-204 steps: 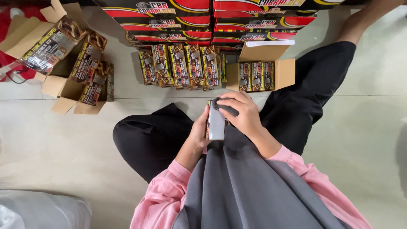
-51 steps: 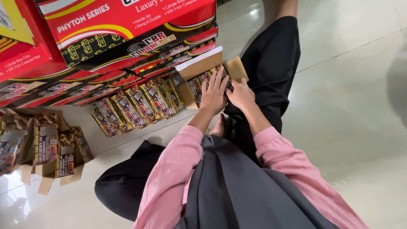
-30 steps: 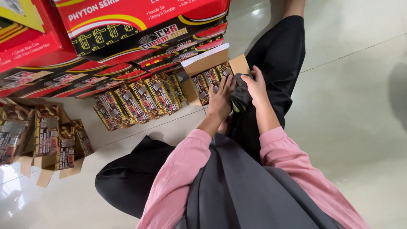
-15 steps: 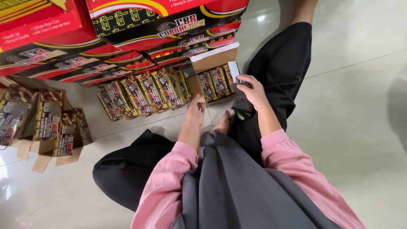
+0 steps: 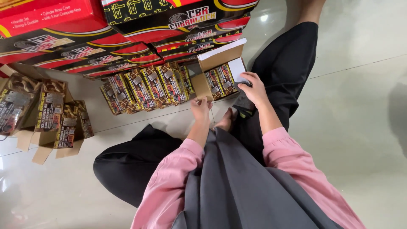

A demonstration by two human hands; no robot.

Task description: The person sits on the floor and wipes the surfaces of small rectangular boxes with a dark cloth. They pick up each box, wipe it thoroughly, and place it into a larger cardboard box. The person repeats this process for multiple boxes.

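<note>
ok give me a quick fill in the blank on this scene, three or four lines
1. The right hand rests on a pale packet at the ____ end of the open cardboard box.
2. The left hand holds ____.
3. The person's sleeves are ____ in colour.
4. The loose row of small packets stands on the floor to the ____ of the open box.

Missing words: right; nothing; pink; left

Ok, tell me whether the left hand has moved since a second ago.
Yes. The left hand has pulled back toward the body, off the packs in the open carton; it now sits just short of the carton's near corner.
</note>
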